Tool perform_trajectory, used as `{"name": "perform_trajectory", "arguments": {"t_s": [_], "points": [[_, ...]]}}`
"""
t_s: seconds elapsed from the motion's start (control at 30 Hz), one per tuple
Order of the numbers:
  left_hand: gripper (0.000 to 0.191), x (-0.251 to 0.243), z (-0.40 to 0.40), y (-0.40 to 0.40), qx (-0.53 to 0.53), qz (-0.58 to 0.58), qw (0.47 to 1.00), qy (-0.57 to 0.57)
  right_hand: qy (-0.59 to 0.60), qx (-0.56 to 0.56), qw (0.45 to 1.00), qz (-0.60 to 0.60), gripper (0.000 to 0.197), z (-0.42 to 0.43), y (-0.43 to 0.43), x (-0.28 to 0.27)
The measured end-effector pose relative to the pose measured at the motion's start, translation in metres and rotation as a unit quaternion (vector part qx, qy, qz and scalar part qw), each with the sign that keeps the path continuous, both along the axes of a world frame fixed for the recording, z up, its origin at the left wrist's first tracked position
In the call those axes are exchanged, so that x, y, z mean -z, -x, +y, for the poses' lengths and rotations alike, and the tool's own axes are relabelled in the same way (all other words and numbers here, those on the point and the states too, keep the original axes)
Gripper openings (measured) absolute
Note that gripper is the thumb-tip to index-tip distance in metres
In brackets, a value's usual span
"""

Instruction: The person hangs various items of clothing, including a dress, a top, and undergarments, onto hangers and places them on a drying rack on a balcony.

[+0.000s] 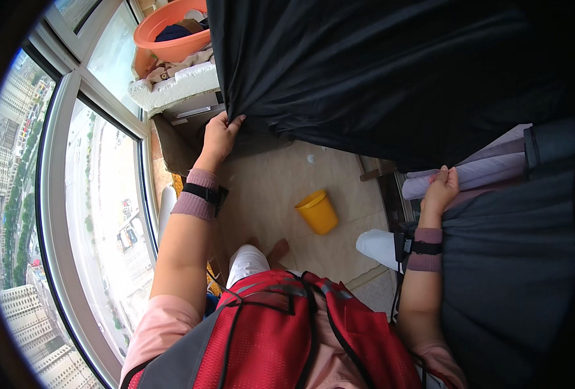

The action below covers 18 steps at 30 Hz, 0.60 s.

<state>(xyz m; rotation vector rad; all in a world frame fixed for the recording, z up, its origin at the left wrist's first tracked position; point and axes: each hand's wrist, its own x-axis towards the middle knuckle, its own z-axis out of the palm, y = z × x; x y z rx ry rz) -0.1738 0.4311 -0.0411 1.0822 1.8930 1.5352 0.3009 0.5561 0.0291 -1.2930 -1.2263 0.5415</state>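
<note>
A large black cloth (pixel 375 73) is stretched between my two hands and fills the upper right of the view. My left hand (pixel 220 133) pinches its lower left corner between thumb and fingers. Further right, my right hand (pixel 441 189) pinches the cloth's lower edge. Just behind my right hand lie folds of pale lilac fabric (pixel 487 170). Dark grey-blue fabric (pixel 511 272) hangs to the right of my right forearm. What lies behind the black cloth is hidden.
A yellow plastic bucket (pixel 319 212) stands on the tiled floor (pixel 268 194). At the upper left, an orange basin (pixel 173 47) with clothes sits above a white foam box (pixel 180 87). Tall windows (pixel 63 112) run along the left. A dark wooden piece (pixel 377 171) juts out near the doorway.
</note>
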Motion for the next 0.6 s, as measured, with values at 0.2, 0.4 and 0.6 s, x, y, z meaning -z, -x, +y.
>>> {"name": "perform_trajectory", "arguments": {"t_s": [0.2, 0.4, 0.6], "points": [[0.022, 0.01, -0.008, 0.021, -0.024, -0.082, 0.995, 0.06, 0.031, 0.046, 0.991, 0.121, 0.011, -0.007, 0.012, -0.016], [0.021, 0.003, -0.011, -0.009, 0.117, -0.379, 0.918, -0.016, 0.086, -0.038, 0.984, 0.151, 0.015, -0.018, 0.034, -0.014], [0.027, 0.018, -0.021, -0.013, 0.184, -0.262, 0.945, -0.067, 0.089, -0.088, 0.979, 0.163, 0.03, -0.025, 0.041, 0.014]]}}
